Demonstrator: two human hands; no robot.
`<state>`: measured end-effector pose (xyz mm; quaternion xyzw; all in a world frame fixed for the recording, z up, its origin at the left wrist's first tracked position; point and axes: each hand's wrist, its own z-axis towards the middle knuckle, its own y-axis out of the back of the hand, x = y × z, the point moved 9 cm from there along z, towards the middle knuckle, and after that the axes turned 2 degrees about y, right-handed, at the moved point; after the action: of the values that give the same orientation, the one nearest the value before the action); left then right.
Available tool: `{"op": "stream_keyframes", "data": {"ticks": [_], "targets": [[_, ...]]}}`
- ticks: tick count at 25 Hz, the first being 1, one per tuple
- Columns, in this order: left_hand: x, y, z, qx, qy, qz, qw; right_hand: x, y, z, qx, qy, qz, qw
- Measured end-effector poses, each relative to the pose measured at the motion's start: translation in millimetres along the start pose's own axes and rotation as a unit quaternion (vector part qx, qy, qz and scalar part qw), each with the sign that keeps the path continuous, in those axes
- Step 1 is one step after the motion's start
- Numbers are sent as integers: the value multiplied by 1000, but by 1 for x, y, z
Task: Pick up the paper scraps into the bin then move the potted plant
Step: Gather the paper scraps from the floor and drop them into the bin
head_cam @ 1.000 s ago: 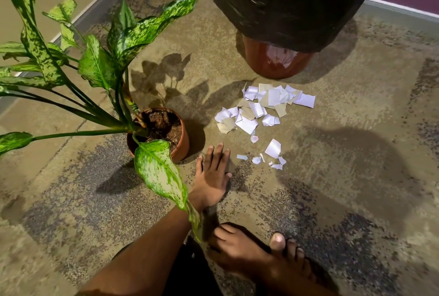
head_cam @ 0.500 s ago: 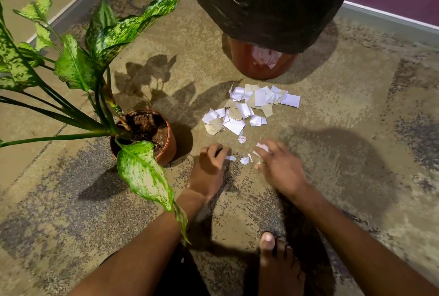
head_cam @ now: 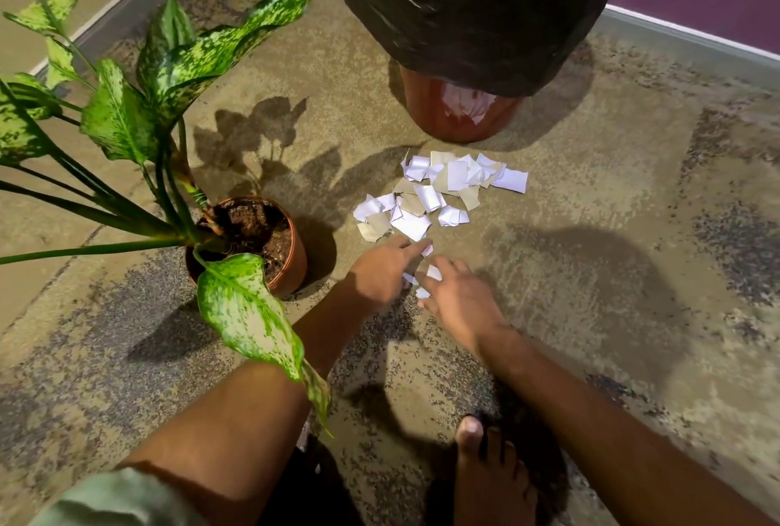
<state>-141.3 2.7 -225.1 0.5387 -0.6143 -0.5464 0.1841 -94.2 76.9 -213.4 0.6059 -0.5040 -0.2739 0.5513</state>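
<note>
Gathering stage: small scraps [head_cam: 433, 272] are pinched in the right hand [head_cam: 460, 301]; left hand [head_cam: 382, 272] lies beside it, index finger stretched toward the paper scraps [head_cam: 439, 192], heaped between both hands and the bin [head_cam: 472, 6]. Risk: thin, torn, curled pieces could be dropped from a loose pinch. Black crinkled liner, rough speckled floor [head_cam: 633, 230]. Potted plant [head_cam: 249, 242] sits left, untouched.

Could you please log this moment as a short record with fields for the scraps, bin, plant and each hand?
paper scraps: pile on the floor in front of the bin
bin: black-lined bin upright beyond the pile
potted plant: upright, left of the pile
left hand: fingers reaching to the pile's near edge
right hand: gathering small scraps with its fingertips
foot: bare foot at the bottom edge
</note>
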Motion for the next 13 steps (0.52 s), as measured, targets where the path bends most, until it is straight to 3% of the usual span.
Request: {"op": "stream_keyframes", "data": {"ticks": [4, 7, 11, 13], "targets": [[4, 1, 6, 0, 3, -8, 1000, 0, 0, 3, 6, -4, 107, 994], [6, 4, 2, -43, 11, -33, 998, -10, 9, 1, -23, -12, 135, 990], [4, 4, -10, -110, 29, -52, 992, -64, 29, -12, -59, -124, 199, 970], [1, 2, -14, -125, 31, -60, 990, -79, 28, -15, -32, -121, 211, 969]]}}
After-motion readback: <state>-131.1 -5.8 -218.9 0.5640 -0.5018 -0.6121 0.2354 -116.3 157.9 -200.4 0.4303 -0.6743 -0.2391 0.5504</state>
